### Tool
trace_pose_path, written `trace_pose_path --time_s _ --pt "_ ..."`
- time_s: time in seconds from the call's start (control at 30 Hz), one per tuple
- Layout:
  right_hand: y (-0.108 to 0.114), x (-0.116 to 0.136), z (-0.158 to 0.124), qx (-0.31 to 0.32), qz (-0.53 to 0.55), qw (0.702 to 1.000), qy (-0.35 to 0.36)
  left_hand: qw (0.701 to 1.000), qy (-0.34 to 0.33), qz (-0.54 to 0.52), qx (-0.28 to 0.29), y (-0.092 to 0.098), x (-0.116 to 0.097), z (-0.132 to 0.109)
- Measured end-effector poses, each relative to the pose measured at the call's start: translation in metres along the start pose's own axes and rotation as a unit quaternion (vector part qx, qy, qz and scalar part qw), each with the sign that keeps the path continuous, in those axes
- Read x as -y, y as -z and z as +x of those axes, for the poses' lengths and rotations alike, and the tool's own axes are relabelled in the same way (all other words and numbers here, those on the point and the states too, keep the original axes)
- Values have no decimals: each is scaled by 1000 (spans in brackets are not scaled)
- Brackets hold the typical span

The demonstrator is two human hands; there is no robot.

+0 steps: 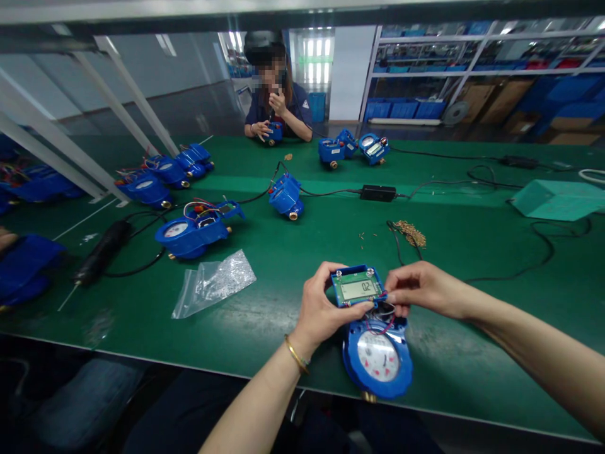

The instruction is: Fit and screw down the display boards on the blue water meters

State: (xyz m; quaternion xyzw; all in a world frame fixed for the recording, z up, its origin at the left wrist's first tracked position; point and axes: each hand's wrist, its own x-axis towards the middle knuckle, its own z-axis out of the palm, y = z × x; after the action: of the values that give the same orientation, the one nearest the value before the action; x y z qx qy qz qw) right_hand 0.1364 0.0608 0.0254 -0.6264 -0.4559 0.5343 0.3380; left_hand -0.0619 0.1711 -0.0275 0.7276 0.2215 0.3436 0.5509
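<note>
A blue water meter (350,360) with a round white dial (378,357) lies at the front edge of the green table, directly below my hands. Its LCD display module (360,288), a green circuit board in a blue frame, is tilted up and its screen is lit. My left hand (321,306) grips this module from the left, thumb along its lower edge. Thin wires (388,325) run between the module and the meter. At the module's right lower corner the fingers of my right hand (413,287) are pinched together by the wires; what they hold is hidden.
Ahead lies a pile of small brass screws (411,233) near a black cable. Left are a clear plastic bag (215,284), an open blue meter (193,233) and a black electric screwdriver (101,252). Across the table a person (302,113) sits with another meter. A green box (558,198) stands right.
</note>
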Motion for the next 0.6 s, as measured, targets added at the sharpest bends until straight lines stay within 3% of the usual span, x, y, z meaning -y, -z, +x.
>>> trace_pose_path --time_s 0.13,0.33,0.5,0.6 --pt "-2 5 3 -79 -13 997 9 1000 -3 -22 2 -1 1 1" --pt "-7 1 6 -107 45 992 -40 1000 5 -21 5 -1 3 3" --pt "-17 -6 -1 -159 34 986 25 999 5 -48 16 -2 5 3" --pt "-25 -13 -12 -174 -80 972 134 998 5 -58 18 -2 3 3"
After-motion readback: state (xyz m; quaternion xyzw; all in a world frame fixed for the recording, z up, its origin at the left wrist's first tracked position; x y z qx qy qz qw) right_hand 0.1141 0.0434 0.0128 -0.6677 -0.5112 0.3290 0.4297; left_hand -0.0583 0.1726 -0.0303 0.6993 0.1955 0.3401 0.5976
